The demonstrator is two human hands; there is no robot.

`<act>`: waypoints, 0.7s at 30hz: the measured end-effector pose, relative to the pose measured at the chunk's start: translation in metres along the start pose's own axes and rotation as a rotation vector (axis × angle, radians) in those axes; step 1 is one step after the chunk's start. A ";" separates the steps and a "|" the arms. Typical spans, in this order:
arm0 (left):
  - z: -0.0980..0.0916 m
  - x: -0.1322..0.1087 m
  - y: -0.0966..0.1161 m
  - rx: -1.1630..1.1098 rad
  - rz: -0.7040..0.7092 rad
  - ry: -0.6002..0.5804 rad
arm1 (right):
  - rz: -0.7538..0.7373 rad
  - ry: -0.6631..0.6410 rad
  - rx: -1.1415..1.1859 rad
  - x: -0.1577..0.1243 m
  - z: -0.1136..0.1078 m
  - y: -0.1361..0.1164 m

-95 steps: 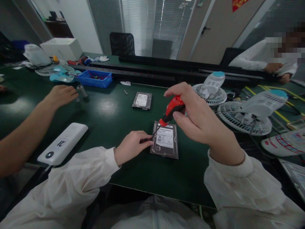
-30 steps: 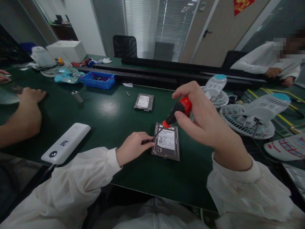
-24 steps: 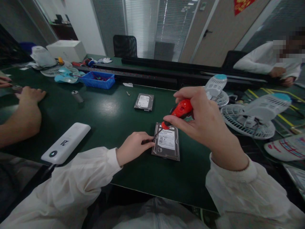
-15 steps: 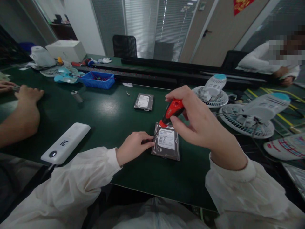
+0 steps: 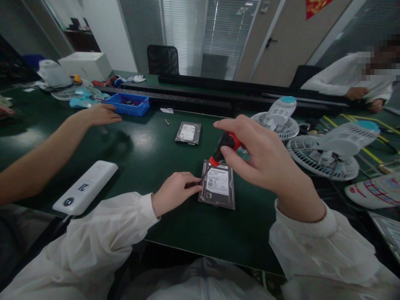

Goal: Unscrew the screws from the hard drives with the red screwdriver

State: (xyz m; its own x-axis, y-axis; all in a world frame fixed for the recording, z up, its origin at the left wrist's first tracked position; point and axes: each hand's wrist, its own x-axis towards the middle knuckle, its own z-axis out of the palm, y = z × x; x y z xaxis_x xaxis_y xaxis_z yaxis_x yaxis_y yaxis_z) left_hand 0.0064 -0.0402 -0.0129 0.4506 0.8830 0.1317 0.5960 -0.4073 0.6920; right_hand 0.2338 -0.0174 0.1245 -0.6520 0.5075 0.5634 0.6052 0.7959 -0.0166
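A hard drive (image 5: 220, 189) with a white label lies flat on the green table in front of me. My right hand (image 5: 256, 154) grips a red and black screwdriver (image 5: 223, 148), tilted so that its shaft runs down to the drive's left edge. There, my left hand (image 5: 178, 189) pinches thumb and fingertips together by the screwdriver's tip. Something small and dark shows between those fingers, too small to name. Farther back lies a second hard drive (image 5: 188, 132), which neither hand touches.
A white power bank (image 5: 86, 187) lies at left. A co-worker's arm (image 5: 59, 141) reaches toward a blue tray (image 5: 133, 108). White fan parts (image 5: 325, 154) and a printed cylinder (image 5: 375, 191) stand at right. A small screw (image 5: 167, 122) lies behind; another person (image 5: 350, 79) sits across.
The screwdriver handle has turned in my right hand, and its fingers have shifted slightly. My left hand stays put. The co-worker's hand at left has moved right, toward the blue tray.
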 end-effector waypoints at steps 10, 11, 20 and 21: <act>0.001 0.000 -0.002 0.007 0.009 0.010 | 0.022 0.049 -0.032 -0.001 0.002 0.004; 0.001 0.000 -0.002 0.008 0.009 0.011 | -0.003 0.048 0.017 0.000 0.003 0.005; 0.000 0.000 0.000 0.005 -0.020 0.001 | 0.009 0.080 -0.013 -0.001 0.000 0.003; 0.000 0.000 0.000 0.001 -0.019 0.000 | 0.033 0.063 -0.049 -0.001 -0.001 0.003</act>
State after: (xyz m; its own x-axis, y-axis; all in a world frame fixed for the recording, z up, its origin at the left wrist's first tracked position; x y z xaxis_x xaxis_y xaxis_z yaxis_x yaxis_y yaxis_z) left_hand 0.0067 -0.0399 -0.0132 0.4395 0.8904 0.1189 0.6045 -0.3910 0.6940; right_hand 0.2370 -0.0162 0.1247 -0.6019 0.5102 0.6143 0.6488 0.7609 0.0037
